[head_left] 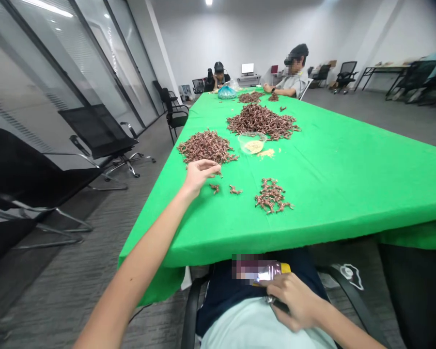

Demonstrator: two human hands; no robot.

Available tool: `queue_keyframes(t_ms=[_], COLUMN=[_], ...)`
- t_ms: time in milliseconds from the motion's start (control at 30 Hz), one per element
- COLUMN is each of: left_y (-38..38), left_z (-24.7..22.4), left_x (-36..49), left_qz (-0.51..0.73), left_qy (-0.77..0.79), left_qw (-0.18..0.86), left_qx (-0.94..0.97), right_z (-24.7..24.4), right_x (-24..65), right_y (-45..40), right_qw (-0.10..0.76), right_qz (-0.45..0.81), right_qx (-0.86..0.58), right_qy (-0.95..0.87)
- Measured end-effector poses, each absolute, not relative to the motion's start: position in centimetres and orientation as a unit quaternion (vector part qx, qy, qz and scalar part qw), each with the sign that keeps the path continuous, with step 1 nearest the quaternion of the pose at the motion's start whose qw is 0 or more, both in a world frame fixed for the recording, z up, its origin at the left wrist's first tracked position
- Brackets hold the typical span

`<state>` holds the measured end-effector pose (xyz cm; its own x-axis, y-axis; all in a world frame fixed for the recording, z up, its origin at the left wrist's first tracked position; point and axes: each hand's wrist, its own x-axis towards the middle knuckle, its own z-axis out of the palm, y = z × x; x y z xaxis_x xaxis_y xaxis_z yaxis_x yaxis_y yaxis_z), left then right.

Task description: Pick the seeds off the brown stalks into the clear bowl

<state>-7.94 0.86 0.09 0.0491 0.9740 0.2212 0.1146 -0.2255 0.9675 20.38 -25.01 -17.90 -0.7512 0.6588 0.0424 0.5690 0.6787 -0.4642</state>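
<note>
Over the front edge of the left pile, my left hand (pixel 201 175) is pinched, with part of a small brown animal figurine (pixel 220 175) showing below the fingertips. Two similar figurines lie apart on the green cloth (pixel 334 189) just in front of it. A loose cluster of brown figurines (pixel 271 196) lies farther right. Down at my lap, my right hand (pixel 294 300) is curled around a dark object (pixel 279 304) that I cannot make out. Its fingertips are at the edge of a lit phone (pixel 271 272) with a yellow corner, partly blurred out.
Brown figurines form a left pile (pixel 207 146) and a larger middle pile (pixel 261 120). A clear bowl (pixel 252 143) holds small pale yellow pieces, some spilled beside it. Two people sit at the far end, near a blue bag (pixel 226 92). Black chairs (pixel 98 131) stand left.
</note>
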Motion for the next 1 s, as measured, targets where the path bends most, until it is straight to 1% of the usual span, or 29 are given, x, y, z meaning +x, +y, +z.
queue_keyframes(t_ms=[333, 533, 600, 733, 800, 867, 1000], left_y=[1.0, 1.3, 1.3, 1.1, 1.1, 1.0, 1.1], left_z=[0.0, -0.2, -0.2, -0.1, -0.1, -0.2, -0.3], left_x=[-7.8, -7.8, -7.8, -7.6, -7.5, -7.4, -7.3], left_qz=[0.51, 0.512, 0.509, 0.506, 0.503, 0.502, 0.502], left_qy=[0.468, 0.463, 0.466, 0.472, 0.471, 0.469, 0.466], left_qw=[0.403, 0.39, 0.387, 0.381, 0.382, 0.383, 0.382], left_qx=[0.599, 0.609, 0.611, 0.613, 0.616, 0.618, 0.621], right_z=[-17.7, -17.6, -18.0, -19.3, -19.9, -20.3, -20.5], right_x=[21.2, 21.3, 21.9, 23.8, 24.7, 25.4, 25.4], right_y=[-24.7, -25.6, -26.3, -27.5, -28.1, -28.4, -28.8], right_qw=[0.118, 0.116, 0.137, 0.224, 0.244, 0.242, 0.21], right_qz=[0.25, 0.239, 0.234, 0.182, 0.168, 0.167, 0.178], right_qx=[-0.375, -0.332, -0.332, -0.377, -0.382, -0.381, -0.375], right_qy=[-0.885, -0.905, -0.904, -0.88, -0.875, -0.877, -0.885])
